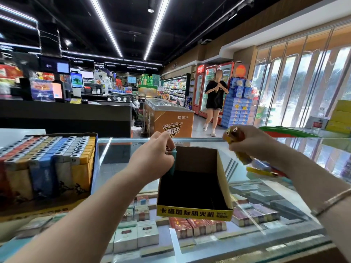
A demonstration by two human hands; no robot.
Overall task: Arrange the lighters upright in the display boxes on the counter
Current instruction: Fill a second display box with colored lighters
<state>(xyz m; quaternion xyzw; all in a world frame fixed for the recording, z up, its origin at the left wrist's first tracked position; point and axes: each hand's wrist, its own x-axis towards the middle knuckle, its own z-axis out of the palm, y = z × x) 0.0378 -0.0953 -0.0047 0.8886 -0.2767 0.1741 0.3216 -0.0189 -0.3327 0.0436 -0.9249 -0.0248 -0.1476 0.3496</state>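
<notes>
An empty display box (224, 173) with a black inside and a yellow front label stands on the glass counter (121, 149). My left hand (152, 158) grips a teal lighter (173, 162) upright at the box's back left corner. My right hand (252, 143) holds a bunch of yellow and red lighters (237, 143) above the counter, to the right of the box. Several loose lighters (263, 170) lie on the glass below that hand. At the left stands a full display box (47, 162) packed with upright lighters in red, yellow, blue and white.
Cigarette packs (136, 234) fill the case under the glass. Yellow cartons (340, 118) are stacked at the far right. Beyond the counter are a black checkout desk (66, 114), an orange freezer (171, 120), and a person (214, 99) walking in the aisle.
</notes>
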